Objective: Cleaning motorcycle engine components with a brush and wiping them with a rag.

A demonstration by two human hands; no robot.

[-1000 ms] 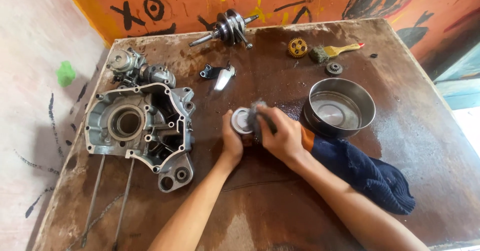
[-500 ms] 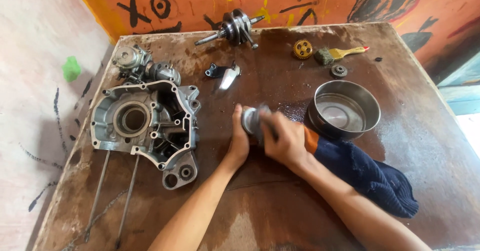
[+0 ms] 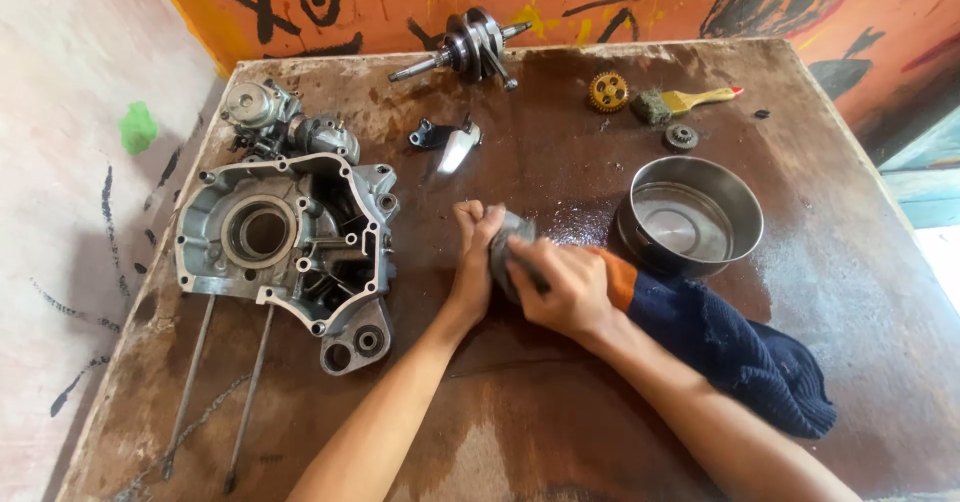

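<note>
Turned more on edge since a moment ago, the round metal part (image 3: 510, 252) stays gripped in my left hand (image 3: 473, 262); my right hand (image 3: 560, 282) clenches a rag (image 3: 720, 337), rubbing it.

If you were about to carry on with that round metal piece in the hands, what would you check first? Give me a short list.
1. Left hand steadies the round grey metal part: ok.
2. Right hand presses a small dark tool against the part; what kind of tool it is: cannot tell.
3. Part's surface condition, hidden by the fingers: cannot tell.
4. Dark blue cloth lies beside the right forearm, close by: ok.
5. Steel bowl stands upright, apart from the hands: ok.
6. Table is wet and stained near the bowl, possibly slippery: not ok.
</note>
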